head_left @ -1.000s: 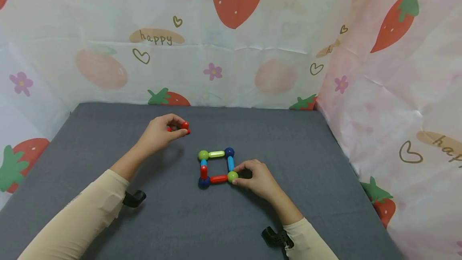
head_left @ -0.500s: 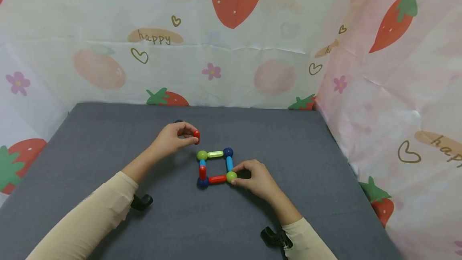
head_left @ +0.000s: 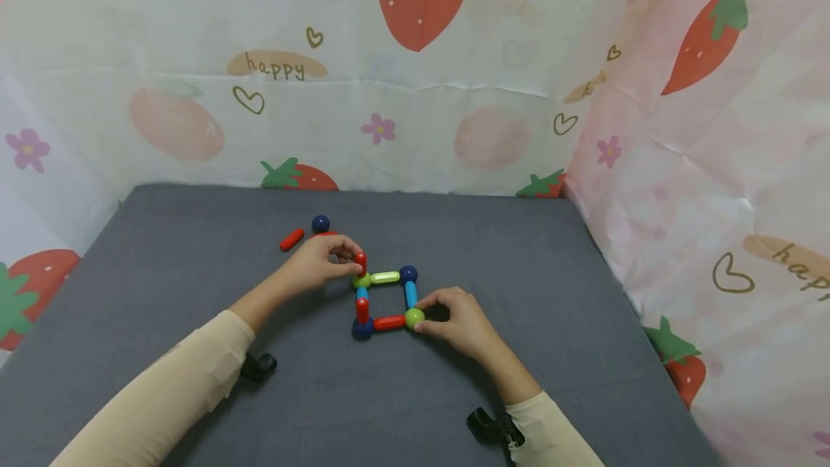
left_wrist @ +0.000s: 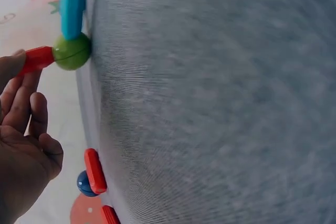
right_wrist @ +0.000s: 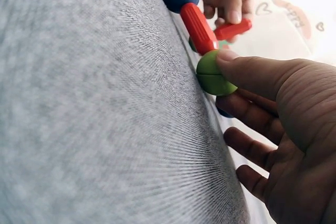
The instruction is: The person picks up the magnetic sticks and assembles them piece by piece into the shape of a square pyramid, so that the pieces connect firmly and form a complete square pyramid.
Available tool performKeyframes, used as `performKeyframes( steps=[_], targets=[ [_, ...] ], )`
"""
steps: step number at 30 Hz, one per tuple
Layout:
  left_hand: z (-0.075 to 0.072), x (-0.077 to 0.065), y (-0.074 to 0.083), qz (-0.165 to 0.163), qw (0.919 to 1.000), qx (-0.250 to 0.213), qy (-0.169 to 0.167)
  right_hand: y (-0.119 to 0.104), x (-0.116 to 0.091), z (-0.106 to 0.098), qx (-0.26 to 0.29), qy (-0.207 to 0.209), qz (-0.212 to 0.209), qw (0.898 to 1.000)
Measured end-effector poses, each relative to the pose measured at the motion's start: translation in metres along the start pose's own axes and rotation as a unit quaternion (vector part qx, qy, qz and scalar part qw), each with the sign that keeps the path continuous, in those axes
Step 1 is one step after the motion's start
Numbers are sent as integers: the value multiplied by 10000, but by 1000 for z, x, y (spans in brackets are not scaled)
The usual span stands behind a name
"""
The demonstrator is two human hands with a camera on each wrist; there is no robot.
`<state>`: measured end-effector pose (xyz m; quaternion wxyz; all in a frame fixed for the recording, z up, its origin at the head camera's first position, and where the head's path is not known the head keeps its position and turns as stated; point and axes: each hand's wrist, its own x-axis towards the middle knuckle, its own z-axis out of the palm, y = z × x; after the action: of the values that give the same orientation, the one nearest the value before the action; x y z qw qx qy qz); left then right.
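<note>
A square of rods and balls lies on the grey cloth. My left hand pinches an upright red rod, whose lower end touches the green ball at the far left corner. My right hand pinches the green ball at the near right corner between thumb and index finger. Another red rod stands on the dark blue ball at the near left corner. A second dark blue ball forms the far right corner. Red, blue and yellow-green rods make up the sides.
Behind my left hand lie a loose red rod, a loose dark blue ball and another red rod, partly hidden. The grey-covered table meets a strawberry-print curtain at the back and sides.
My left hand has moved right and toward me, bringing the red rod down onto the far left green ball. Loose pieces behind it have come into view. My right hand keeps its hold.
</note>
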<state>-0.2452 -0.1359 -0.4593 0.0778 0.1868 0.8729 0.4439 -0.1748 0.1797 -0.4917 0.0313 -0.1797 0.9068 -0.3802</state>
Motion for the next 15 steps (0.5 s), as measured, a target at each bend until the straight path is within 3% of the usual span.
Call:
performKeyframes(
  steps=[15],
  targets=[
    [0, 1, -3, 126, 9998, -40, -177, -1, 0, -1, 67, -50, 55, 10000]
  ],
)
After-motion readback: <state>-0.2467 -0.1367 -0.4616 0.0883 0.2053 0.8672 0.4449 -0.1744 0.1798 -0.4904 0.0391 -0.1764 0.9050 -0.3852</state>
